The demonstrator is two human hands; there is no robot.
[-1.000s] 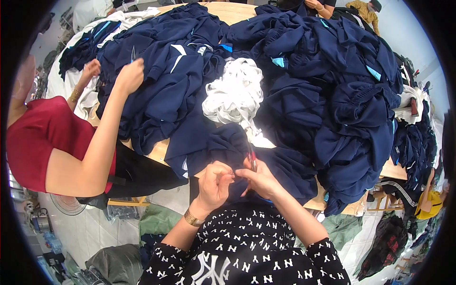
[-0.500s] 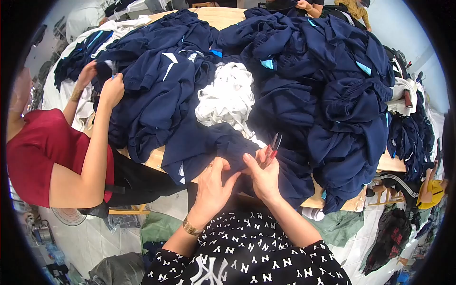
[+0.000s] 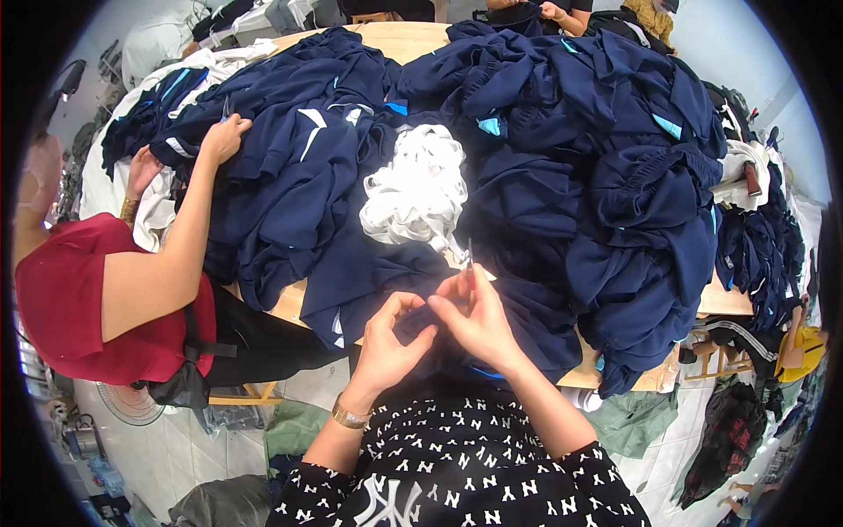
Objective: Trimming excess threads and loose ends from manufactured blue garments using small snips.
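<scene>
My left hand [image 3: 389, 338] pinches the edge of a navy blue garment [image 3: 369, 272] that lies on the wooden table's near edge. My right hand [image 3: 474, 316] sits right beside it, its fingers closed on the same cloth and on a small thread snipper [image 3: 470, 256] whose thin tip sticks up above the fingers. The two hands almost touch. A heap of white elastic cord [image 3: 417, 189] lies just beyond them on the navy pile.
Large heaps of navy garments [image 3: 597, 158] cover the round wooden table [image 3: 724, 299]. A person in a red top [image 3: 88, 299] at the left reaches both hands into the pile. Another person's hands [image 3: 553, 10] show at the far edge. Cloth lies on the tiled floor.
My hands have stayed at the table's near edge, working the navy cloth; the snipper tip now points up. The person at left has moved an arm lower on the pile.
</scene>
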